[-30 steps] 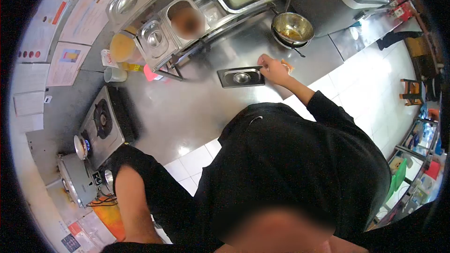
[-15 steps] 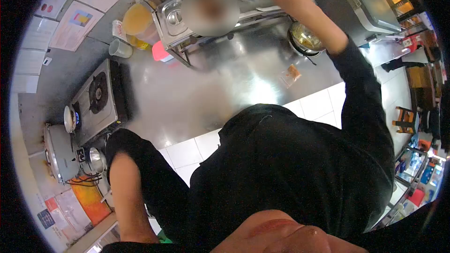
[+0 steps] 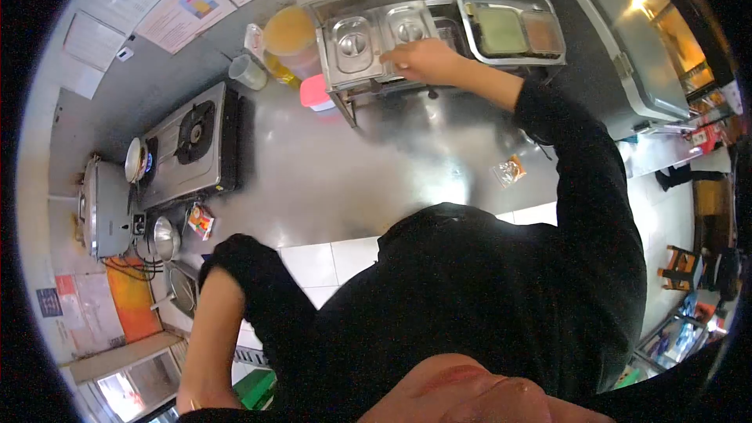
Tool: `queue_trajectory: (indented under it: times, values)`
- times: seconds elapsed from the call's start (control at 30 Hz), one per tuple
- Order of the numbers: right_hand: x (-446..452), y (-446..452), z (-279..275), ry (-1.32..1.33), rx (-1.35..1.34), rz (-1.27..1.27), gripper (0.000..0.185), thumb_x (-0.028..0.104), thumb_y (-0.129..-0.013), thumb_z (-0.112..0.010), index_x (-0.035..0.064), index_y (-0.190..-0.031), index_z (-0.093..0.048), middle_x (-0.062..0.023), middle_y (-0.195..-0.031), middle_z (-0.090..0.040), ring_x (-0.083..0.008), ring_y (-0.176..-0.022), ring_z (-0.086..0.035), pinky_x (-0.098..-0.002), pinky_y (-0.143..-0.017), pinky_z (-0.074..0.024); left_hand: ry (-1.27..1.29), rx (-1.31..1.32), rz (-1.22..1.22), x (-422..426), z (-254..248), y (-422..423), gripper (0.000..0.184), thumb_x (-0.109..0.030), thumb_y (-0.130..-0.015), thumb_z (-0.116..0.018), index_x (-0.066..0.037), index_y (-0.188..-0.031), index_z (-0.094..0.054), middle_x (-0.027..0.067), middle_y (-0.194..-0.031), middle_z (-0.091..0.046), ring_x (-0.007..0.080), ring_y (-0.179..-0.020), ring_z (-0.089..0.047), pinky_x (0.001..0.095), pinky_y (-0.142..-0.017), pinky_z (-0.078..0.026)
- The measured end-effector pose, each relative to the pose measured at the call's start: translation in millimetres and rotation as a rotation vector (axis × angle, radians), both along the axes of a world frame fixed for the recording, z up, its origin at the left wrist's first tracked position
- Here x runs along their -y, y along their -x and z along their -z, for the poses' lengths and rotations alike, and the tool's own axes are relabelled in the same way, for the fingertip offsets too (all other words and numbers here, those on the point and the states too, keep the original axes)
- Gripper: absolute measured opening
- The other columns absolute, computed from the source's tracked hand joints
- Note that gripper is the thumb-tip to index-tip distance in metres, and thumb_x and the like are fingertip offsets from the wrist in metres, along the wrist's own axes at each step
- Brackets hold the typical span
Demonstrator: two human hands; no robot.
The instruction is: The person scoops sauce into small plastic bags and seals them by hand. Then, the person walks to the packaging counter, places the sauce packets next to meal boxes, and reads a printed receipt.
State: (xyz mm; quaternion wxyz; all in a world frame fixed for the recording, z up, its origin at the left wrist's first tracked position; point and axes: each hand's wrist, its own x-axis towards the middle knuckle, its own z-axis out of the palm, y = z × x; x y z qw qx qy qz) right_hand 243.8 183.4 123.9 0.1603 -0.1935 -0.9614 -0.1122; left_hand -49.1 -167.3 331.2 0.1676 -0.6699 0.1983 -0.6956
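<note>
My right hand (image 3: 427,61) is over the near edge of a steel lid with a knob (image 3: 409,25). Its fingers point left, partly stretched out, and nothing shows held in them. Their tips reach the seam beside a second knobbed steel lid (image 3: 352,45). To the right of the hand, a steel-framed container (image 3: 468,12) shows a green part and a brown part. My left forearm (image 3: 213,329) hangs at the lower left, and the left hand itself is out of sight.
A gas stove (image 3: 176,153) stands at the left, a small pan (image 3: 135,160) over its blue flame. A pink-lidded tub (image 3: 316,92), a yellow-topped container (image 3: 290,31) and a plastic cup (image 3: 247,72) stand near the wall. A small packet (image 3: 509,171) lies on the steel counter (image 3: 329,164).
The camera view has shifted. My right hand has come down and left from the top edge to the knobbed lids. My right sleeve now covers most of where the bowl was seen.
</note>
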Motion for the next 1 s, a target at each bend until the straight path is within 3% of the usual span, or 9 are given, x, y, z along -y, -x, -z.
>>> queue_trajectory:
  times: [0.17,0.23,0.43,0.47,0.57,0.63,0.7,0.83,1.0]
  values:
    - [61.4,-55.7,-46.5,0.525,-0.589,0.133,0.042,0.019,-0.08,-0.068,0.0088,-0.119,-0.055,-0.0085,-0.103,-0.065,-0.0187,-0.088,-0.063,-0.0304,-0.079,-0.0499,0.257,0.353,-0.137,-45.9,89.3,41.1,0.054,-0.056,-0.09,-0.034,-0.004,-0.088,-0.05,0.0072,-0.074,-0.05,0.0124,-0.04,-0.045,0.0264,-0.041,-0.04]
    - [94.6,-94.7,-44.3,0.47,-0.875,0.264,0.027,0.013,-0.083,-0.065,0.0071,-0.109,-0.061,-0.006,-0.093,-0.066,-0.0131,-0.08,-0.063,-0.027,-0.073,-0.0512,0.551,0.501,-0.193,-72.0,143.8,39.1,0.055,-0.057,-0.09,-0.034,-0.004,-0.087,-0.05,0.0074,-0.073,-0.05,0.0124,-0.04,-0.045,0.0264,-0.041,-0.04]
    - [207.6,-197.8,115.8,0.514,-1.374,1.278,0.013,0.015,-0.084,-0.062,0.0032,-0.089,-0.062,-0.0071,-0.078,-0.064,-0.0095,-0.069,-0.058,-0.024,-0.065,-0.0464,1.337,0.727,-0.049,-102.0,243.3,-41.9,0.057,-0.056,-0.091,-0.031,-0.002,-0.084,-0.048,0.0072,-0.066,-0.047,0.0106,-0.037,-0.036,0.0232,-0.04,-0.036]
    - [223.4,-186.4,129.2,0.389,-1.21,1.315,0.014,0.015,-0.081,-0.065,0.0034,-0.088,-0.062,-0.0074,-0.073,-0.063,-0.0116,-0.063,-0.058,-0.0239,-0.062,-0.0462,1.408,0.777,-0.003,-109.0,246.6,-54.6,0.058,-0.056,-0.091,-0.031,-0.002,-0.083,-0.048,0.0065,-0.063,-0.045,0.0105,-0.038,-0.035,0.0227,-0.04,-0.035]
    - [233.4,-161.8,156.1,0.216,-0.865,1.162,0.021,0.008,-0.072,-0.066,0.0059,-0.092,-0.062,-0.0137,-0.097,-0.058,-0.0297,-0.091,-0.055,-0.0401,-0.079,-0.045,1.545,0.628,0.055,-129.4,246.6,-71.2,0.058,-0.056,-0.092,-0.031,-0.002,-0.082,-0.049,0.0053,-0.058,-0.043,0.0106,-0.042,-0.036,0.0219,-0.04,-0.032]
    - [226.3,-155.3,176.8,0.329,-0.833,1.124,0.024,0.008,-0.07,-0.064,0.0096,-0.093,-0.062,-0.0124,-0.095,-0.057,-0.0313,-0.094,-0.054,-0.0403,-0.08,-0.0442,1.594,0.416,0.068,-146.2,239.7,-78.6,0.058,-0.056,-0.092,-0.033,-0.001,-0.081,-0.049,0.0047,-0.056,-0.043,0.0109,-0.045,-0.037,0.0216,-0.04,-0.031]
    - [212.6,-155.2,185.5,0.342,-0.756,1.15,0.026,0.01,-0.07,-0.063,0.0113,-0.096,-0.061,-0.012,-0.096,-0.056,-0.0309,-0.098,-0.052,-0.0404,-0.081,-0.0441,1.357,0.097,0.034,-164.1,229.2,-90.7,0.057,-0.054,-0.092,-0.036,0.0,-0.081,-0.05,0.0044,-0.055,-0.043,0.0119,-0.048,-0.039,0.0209,-0.041,-0.03]
    - [209.9,-152.0,186.8,0.388,-0.384,1.265,0.03,0.015,-0.073,-0.059,0.0145,-0.103,-0.058,-0.0112,-0.104,-0.054,-0.0299,-0.107,-0.048,-0.0418,-0.082,-0.0444,1.269,-0.021,0.068,-170.5,221.4,-106.5,0.056,-0.053,-0.092,-0.038,0.0,-0.082,-0.051,0.0042,-0.055,-0.043,0.0116,-0.048,-0.039,0.0202,-0.042,-0.029]
    - [232.5,-162.3,214.3,0.506,-0.279,1.473,0.03,0.015,-0.078,-0.054,0.0142,-0.107,-0.056,-0.0114,-0.108,-0.053,-0.0321,-0.109,-0.046,-0.044,-0.083,-0.0452,1.515,-0.054,0.103,-125.7,235.1,-138.6,0.059,-0.055,-0.092,-0.036,0.001,-0.083,-0.051,0.005,-0.057,-0.044,0.0094,-0.048,-0.038,0.0206,-0.043,-0.03]
